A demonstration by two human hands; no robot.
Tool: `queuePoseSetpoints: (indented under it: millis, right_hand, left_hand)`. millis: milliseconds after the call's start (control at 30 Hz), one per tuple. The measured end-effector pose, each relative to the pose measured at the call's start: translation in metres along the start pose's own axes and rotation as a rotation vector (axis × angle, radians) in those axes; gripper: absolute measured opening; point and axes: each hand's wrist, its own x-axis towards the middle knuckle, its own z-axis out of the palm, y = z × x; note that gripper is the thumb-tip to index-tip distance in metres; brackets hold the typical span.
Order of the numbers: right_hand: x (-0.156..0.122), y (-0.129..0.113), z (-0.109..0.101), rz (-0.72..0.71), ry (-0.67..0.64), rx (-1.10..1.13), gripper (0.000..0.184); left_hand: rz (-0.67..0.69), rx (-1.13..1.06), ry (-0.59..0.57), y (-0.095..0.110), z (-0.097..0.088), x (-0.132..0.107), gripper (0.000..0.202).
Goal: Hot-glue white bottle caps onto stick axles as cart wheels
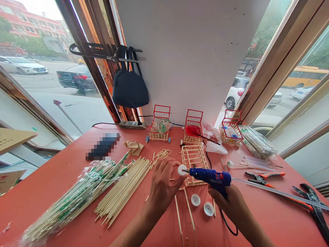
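Note:
Between the thumb and fingers of my left hand (164, 178) is a white bottle cap (182, 170). My right hand (232, 202) is wrapped round the handle of a blue hot glue gun (210, 175), whose nozzle points left at the cap, touching or very near it. A clear glue stick (267, 188) runs out of the gun's back. Behind the gun lies a small frame of wooden sticks (195, 154), partly hidden by it. Two more white caps, a nearer one (208, 209) and a farther one (195, 200), rest on the table below the gun.
On the red table (77, 192), loose sticks (123, 188) and a plastic-wrapped stick bundle (74, 195) lie left. Pliers (272, 188) and black cutters (315, 202) lie right. Small stick carts (159, 132) with red handles stand at the back near a power strip (132, 125).

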Motion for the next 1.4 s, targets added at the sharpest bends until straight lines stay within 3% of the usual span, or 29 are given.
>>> queuePoseSetpoints:
  millis: [500,733,867,967,1267,1400]
  right_hand:
    - [0.001,0.001,0.0,0.003,-0.006,-0.01,0.032]
    - [-0.002,0.006,-0.001,0.168,-0.042,0.06,0.031]
    - [-0.005,0.007,0.0,0.285,-0.127,0.212,0.034]
    - [-0.008,0.007,0.0,0.348,-0.118,0.354,0.041]
    - [-0.011,0.028,0.004,0.288,-0.08,0.226,0.047]
    - [-0.008,0.025,0.003,0.231,-0.064,0.137,0.044]
  left_hand:
    - [0.033,0.007,0.018,0.002,-0.001,0.002,0.017]
    - [-0.007,-0.007,0.026,0.001,-0.001,0.002,0.019]
    - [-0.005,-0.016,0.028,0.0,0.0,0.001,0.02]
    - [0.002,-0.006,0.033,0.001,0.001,0.001,0.021]
    - [-0.002,-0.005,0.046,0.0,0.001,0.002,0.021]
    - [-0.001,-0.01,0.022,-0.002,0.001,0.001,0.02]
